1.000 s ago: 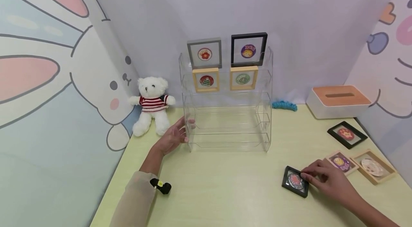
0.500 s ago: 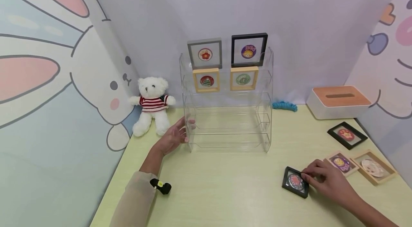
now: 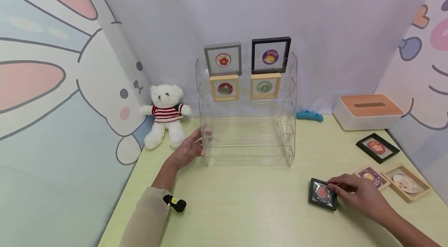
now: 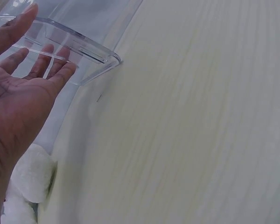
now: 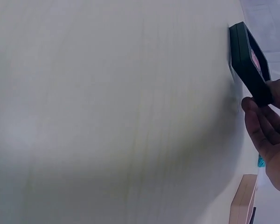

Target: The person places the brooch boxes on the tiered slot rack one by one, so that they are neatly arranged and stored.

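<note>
My right hand point(image 3: 365, 196) pinches a small black picture frame point(image 3: 322, 194) by its right edge, thumb in front and fingers behind. Under the frame's clear cover is a round badge with a red middle. The right wrist view shows this black frame point(image 5: 245, 56) tilted, close over the table. My left hand point(image 3: 189, 149) is at the left side of a clear acrylic tiered rack point(image 3: 252, 146), fingers loosely extended by its side panel and partly seen through the plastic. A grey frame point(image 3: 224, 68) and a black frame point(image 3: 254, 56) stand on its top tier, two wooden frames point(image 3: 224, 98) below.
Right of the rack lie a black frame point(image 3: 360, 145), a light frame point(image 3: 383, 181) and a wooden frame point(image 3: 425, 190). Behind them stands a white tissue box point(image 3: 371, 123). A blue cord bundle point(image 3: 309, 116) lies near the wall, and a white teddy bear point(image 3: 166, 95) sits at left.
The small black frame has turned slightly in my right hand, tilting and shifting a little to the right. My left hand and the rack have stayed put.
</note>
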A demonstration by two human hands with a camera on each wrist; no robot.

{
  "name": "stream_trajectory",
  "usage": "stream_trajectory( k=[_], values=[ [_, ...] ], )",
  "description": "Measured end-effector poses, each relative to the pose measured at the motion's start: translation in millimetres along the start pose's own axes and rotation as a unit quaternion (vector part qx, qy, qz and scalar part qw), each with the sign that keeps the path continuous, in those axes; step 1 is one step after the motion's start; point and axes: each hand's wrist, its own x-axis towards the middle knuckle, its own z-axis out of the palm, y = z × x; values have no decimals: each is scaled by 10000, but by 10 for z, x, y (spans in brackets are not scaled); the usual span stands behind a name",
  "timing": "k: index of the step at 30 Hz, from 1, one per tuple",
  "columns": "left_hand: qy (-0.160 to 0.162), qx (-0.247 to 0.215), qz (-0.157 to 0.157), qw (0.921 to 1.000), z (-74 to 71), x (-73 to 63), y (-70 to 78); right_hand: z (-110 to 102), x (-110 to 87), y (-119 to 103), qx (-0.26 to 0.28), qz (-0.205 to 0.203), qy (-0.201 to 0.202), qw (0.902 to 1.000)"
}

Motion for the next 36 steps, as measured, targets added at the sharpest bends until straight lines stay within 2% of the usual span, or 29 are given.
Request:
stream_trajectory(
  k=[7, 13, 18, 22, 27, 30, 36],
  values=[
    [-68, -30, 58, 10000, 1, -14, -15, -76, 35, 24, 494, 455, -359, 9971],
    [-24, -57, 7, 10000, 18, -23, 0, -113, 94, -3, 415, 817, -678, 9935],
    [-89, -101, 57, 9999, 5, -24, -1, -75, 134, -39, 416, 954, -772, 9916],
    [-148, -121, 102, 9998, -3, -18, -5, -38, 166, -59, 350, 801, -605, 9943],
    [-68, -58, 44, 10000, 0, -15, 1, -21, 235, -73, 465, 320, -43, 9984],
    [-8, -29, -7, 10000, 2, -13, 6, -38, 296, -94, 488, 166, 173, 9985],
    [-10, -41, -25, 10000, 2, -5, 5, -135, 493, -203, 510, -20, 337, 9981]
  ],
)
